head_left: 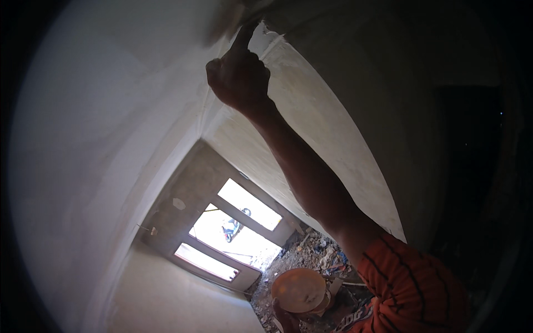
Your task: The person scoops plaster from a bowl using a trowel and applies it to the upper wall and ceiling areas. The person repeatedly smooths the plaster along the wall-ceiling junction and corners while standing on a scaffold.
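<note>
Raised high toward the corner where wall and ceiling meet, my right hand (240, 80) is closed, with one finger or a narrow handle reaching up from it. A blurred brownish shape (224, 23) lies just beyond; I cannot make out what the hand holds. Low in the view, my left hand (285, 318) grips the rim of a round orange basin (298, 289), held near my body. Its thumb side shows at the rim; the other fingers are hidden. My right sleeve (413, 283) is orange with dark stripes.
Pale plastered surfaces (83, 127) surround me. Rubble and scraps (319, 252) cover the floor below. A wall with bright window and door openings (233, 236) stands farther off, a motorbike (229, 227) outside. A dark area (472, 150) is at the right.
</note>
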Demonstrator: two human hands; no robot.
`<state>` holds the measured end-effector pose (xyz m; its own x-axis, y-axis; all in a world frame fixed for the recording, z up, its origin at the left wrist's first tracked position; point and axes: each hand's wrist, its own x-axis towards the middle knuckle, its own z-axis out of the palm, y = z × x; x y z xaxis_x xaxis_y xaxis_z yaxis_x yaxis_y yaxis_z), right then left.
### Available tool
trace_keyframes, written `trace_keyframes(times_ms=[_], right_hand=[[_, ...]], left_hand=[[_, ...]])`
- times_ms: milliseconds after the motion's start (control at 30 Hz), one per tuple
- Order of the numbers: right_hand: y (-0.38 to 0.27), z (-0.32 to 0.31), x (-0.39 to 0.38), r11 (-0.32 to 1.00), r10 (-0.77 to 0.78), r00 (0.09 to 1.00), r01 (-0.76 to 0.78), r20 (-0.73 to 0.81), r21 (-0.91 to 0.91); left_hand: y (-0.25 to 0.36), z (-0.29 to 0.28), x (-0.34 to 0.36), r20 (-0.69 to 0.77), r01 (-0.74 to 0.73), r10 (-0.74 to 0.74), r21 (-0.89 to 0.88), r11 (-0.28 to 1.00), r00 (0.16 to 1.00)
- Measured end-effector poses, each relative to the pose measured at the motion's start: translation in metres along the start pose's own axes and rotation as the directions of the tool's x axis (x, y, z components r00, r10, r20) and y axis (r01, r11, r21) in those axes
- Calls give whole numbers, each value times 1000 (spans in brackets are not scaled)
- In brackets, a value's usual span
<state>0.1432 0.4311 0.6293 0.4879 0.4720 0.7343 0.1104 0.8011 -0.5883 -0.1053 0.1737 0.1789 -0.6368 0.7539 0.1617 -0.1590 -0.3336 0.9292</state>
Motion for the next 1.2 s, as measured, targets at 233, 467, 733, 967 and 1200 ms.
trace_keyframes(times_ms=[233, 467, 733, 967, 1200], right_hand=[[2, -8, -28, 999, 36, 986, -39, 163, 15], [4, 3, 1, 997, -36, 998, 32, -50, -74], [41, -1, -147, 977, -200, 799, 116, 566, 181], [119, -61, -404, 978, -166, 2, -131, 986, 165], [154, -102, -441, 890, -442, 73, 161, 894, 427]], left_hand=[[1, 2, 1, 22, 25, -25, 9, 1000, 999], [2, -2, -1, -33, -46, 48, 38, 998, 998], [-2, -43, 21, 45, -123, 117, 194, 973, 992], [77, 8, 41, 66, -152, 147, 79, 985, 987], [70, 25, 91, -138, -71, 89, 125, 990, 986]])
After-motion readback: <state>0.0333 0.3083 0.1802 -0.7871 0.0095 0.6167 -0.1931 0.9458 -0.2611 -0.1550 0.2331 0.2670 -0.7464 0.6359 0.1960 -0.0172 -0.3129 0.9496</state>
